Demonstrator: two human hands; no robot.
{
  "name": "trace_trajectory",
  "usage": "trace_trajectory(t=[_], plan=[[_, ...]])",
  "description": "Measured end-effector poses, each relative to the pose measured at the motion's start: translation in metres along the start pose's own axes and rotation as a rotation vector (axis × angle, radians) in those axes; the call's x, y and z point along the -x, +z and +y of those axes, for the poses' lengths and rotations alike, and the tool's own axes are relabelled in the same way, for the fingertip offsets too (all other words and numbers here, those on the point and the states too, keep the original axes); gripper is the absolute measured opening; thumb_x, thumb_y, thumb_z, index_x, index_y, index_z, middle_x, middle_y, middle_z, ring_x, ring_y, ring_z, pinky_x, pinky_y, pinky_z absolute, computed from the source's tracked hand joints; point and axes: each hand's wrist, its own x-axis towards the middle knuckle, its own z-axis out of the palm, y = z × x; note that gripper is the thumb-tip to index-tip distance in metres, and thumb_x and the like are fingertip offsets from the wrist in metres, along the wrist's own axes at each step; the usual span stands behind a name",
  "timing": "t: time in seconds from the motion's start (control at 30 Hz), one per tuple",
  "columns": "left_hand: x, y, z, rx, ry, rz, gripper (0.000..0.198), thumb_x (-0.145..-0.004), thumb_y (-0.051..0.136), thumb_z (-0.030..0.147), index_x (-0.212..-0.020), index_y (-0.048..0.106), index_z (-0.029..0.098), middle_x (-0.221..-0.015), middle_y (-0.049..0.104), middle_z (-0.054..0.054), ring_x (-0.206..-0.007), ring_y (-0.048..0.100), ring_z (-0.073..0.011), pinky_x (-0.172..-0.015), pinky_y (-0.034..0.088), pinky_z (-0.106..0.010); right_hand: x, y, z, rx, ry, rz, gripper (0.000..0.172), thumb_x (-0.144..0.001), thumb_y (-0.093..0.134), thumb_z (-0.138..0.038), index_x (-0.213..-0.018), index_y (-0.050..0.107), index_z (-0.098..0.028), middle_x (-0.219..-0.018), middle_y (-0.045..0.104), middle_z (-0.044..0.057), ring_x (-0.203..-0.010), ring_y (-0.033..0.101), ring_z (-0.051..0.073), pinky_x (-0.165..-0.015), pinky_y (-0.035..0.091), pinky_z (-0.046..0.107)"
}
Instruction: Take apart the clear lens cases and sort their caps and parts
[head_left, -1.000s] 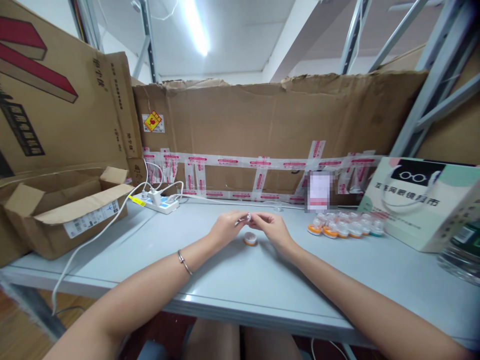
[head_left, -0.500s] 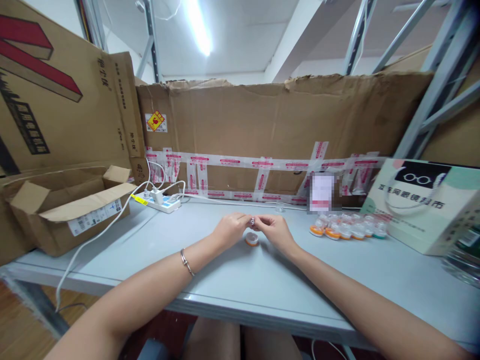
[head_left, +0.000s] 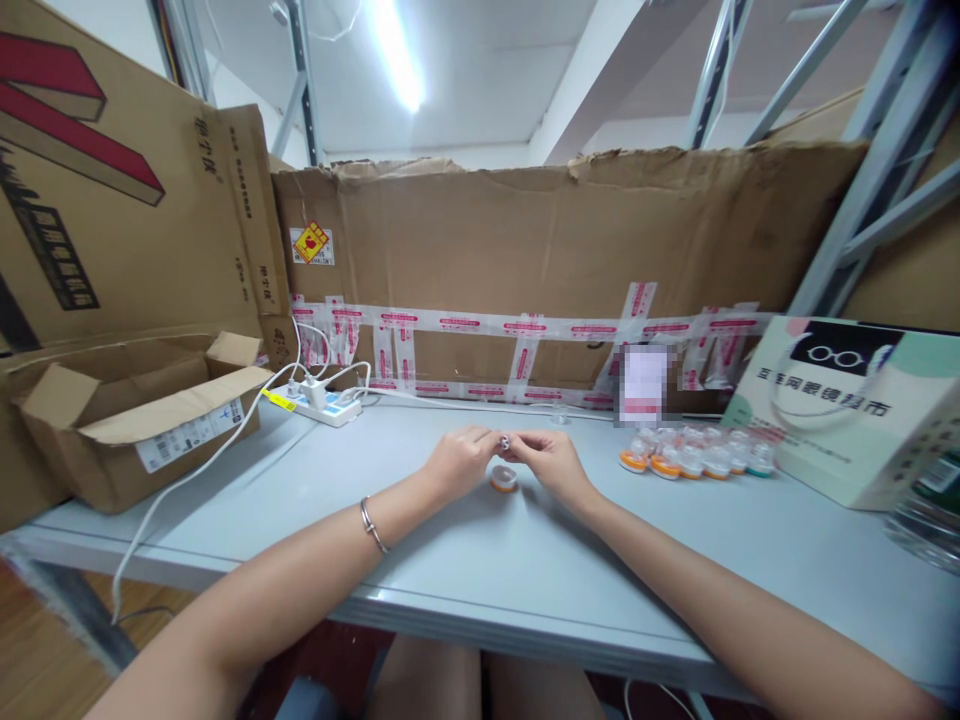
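Note:
Over the middle of the grey table (head_left: 450, 545), my left hand (head_left: 465, 460) and my right hand (head_left: 551, 460) meet at the fingertips. Between them they pinch a small dark-and-white patterned piece (head_left: 505, 442), too small to name exactly. Both hands are closed on it. Just below, on the tabletop, stands a small round clear container with an orange base (head_left: 504, 479), touched by neither hand. Several similar clear containers with orange, white and teal bases (head_left: 694, 457) sit in a cluster to the right of my right hand.
An open cardboard box (head_left: 150, 420) and a white power strip (head_left: 322, 402) with cables lie on the left. A large taped carton (head_left: 480, 250) closes off the back. On the right stand a pale green paper bag (head_left: 832, 420) and a clear bottle (head_left: 930, 515). A small clear piece (head_left: 559, 412) lies behind my hands.
The patterned piece between my fingertips has shifted or turned very slightly. Both hands stay in nearly the same place, and the containers have not moved.

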Motion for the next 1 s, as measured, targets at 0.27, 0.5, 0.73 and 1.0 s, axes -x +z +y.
trace_trajectory(t=[0.27, 0.5, 0.73, 1.0], plan=[[0.001, -0.003, 0.000, 0.008, 0.026, -0.004, 0.019, -0.086, 0.039, 0.018, -0.090, 0.057, 0.016, -0.080, 0.062, -0.006, -0.078, 0.058, -0.0155, -0.070, 0.046, -0.025, -0.003, -0.001, 0.002, -0.183, 0.108, 0.001, 0.033, -0.054, 0.069, -0.045, -0.067, 0.072, -0.014, -0.059, 0.068, 0.005, -0.060, 0.063, 0.017, -0.067, 0.052, 0.033], [-0.002, -0.006, 0.000, 0.190, -0.063, 0.007, 0.019, -0.084, 0.044, 0.022, -0.092, 0.061, 0.019, -0.087, 0.066, -0.006, -0.081, 0.060, -0.0161, -0.074, 0.045, -0.025, -0.005, -0.001, 0.005, -0.280, 0.183, 0.022, 0.027, -0.055, 0.070, -0.039, -0.065, 0.070, -0.014, -0.059, 0.068, 0.004, -0.057, 0.064, 0.016, -0.065, 0.053, 0.030], [-0.009, -0.001, 0.000, 0.900, -0.458, 0.095, 0.016, -0.070, 0.061, 0.022, -0.083, 0.065, 0.013, -0.083, 0.069, -0.006, -0.077, 0.063, -0.0175, -0.074, 0.049, -0.027, -0.008, -0.003, 0.003, -0.332, 0.292, 0.050, 0.021, -0.059, 0.069, -0.035, -0.063, 0.068, -0.014, -0.059, 0.068, 0.006, -0.055, 0.064, 0.014, -0.060, 0.054, 0.025], [-0.010, 0.008, -0.003, 1.195, -0.571, 0.085, 0.026, -0.062, 0.068, 0.024, -0.083, 0.063, 0.009, -0.083, 0.068, -0.009, -0.078, 0.063, -0.0185, -0.079, 0.049, -0.032, -0.006, -0.006, 0.000, -0.351, 0.328, 0.043, 0.018, -0.060, 0.070, -0.031, -0.065, 0.068, -0.014, -0.060, 0.069, 0.005, -0.057, 0.064, 0.013, -0.060, 0.052, 0.021]])
